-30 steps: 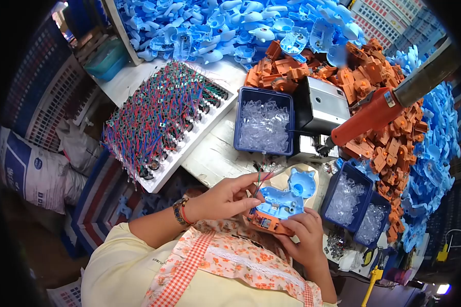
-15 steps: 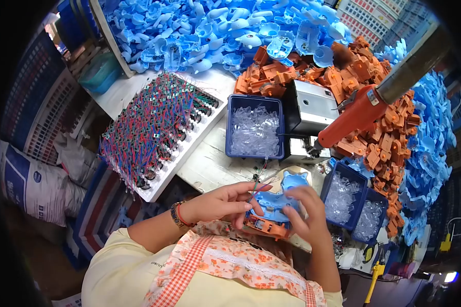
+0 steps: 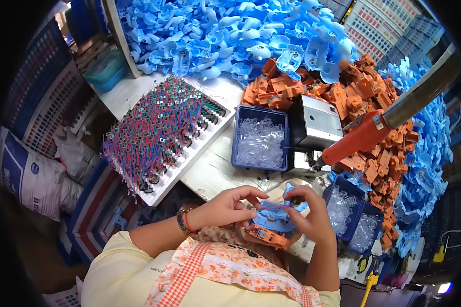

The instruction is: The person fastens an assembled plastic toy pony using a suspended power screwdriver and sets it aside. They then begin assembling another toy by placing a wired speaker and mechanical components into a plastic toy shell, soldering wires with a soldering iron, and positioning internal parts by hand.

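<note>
A light blue plastic shell [image 3: 272,221] with an orange part [image 3: 265,237] along its near edge lies in front of my body. My left hand [image 3: 230,205] is at the shell's left side, thumb and fingers curved round thin wires. On the right, my right hand [image 3: 312,214] is above the shell with thumb and finger pinched at a small dark piece [image 3: 295,201]. Thin reddish wires [image 3: 275,207] stretch between the two hands over the shell. The shell's ear-shaped end is partly hidden behind my right hand.
A white tray of wired parts [image 3: 164,133] stands at left. Blue bins of clear pieces [image 3: 260,138] [image 3: 343,207] flank a metal box [image 3: 320,123] and a red electric screwdriver [image 3: 356,137]. Orange parts [image 3: 384,158] and blue shells [image 3: 230,36] are heaped behind.
My right hand has left the orange part's right side and moved up over the shell to the small dark piece. The wires are now stretched between my hands.
</note>
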The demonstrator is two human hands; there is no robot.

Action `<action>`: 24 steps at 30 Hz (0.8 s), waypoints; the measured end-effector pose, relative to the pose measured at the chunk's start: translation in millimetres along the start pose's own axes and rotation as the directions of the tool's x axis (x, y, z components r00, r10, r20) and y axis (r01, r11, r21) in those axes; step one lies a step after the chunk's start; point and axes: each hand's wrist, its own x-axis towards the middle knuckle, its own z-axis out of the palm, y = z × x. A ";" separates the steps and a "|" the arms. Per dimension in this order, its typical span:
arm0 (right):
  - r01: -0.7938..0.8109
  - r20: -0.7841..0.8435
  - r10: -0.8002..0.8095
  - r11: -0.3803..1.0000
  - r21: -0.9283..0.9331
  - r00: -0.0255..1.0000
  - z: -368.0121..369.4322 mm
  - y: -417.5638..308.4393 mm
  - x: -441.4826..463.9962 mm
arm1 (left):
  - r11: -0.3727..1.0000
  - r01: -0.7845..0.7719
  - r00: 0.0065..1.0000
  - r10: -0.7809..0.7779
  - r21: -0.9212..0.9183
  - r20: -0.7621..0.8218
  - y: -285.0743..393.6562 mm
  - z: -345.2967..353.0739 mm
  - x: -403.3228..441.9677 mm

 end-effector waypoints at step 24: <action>0.259 0.347 -0.175 0.941 -0.215 0.922 -41.4 -57.0 -4.8 | 0.701 -0.280 0.955 0.272 0.656 0.117 5.7 27.8 6.2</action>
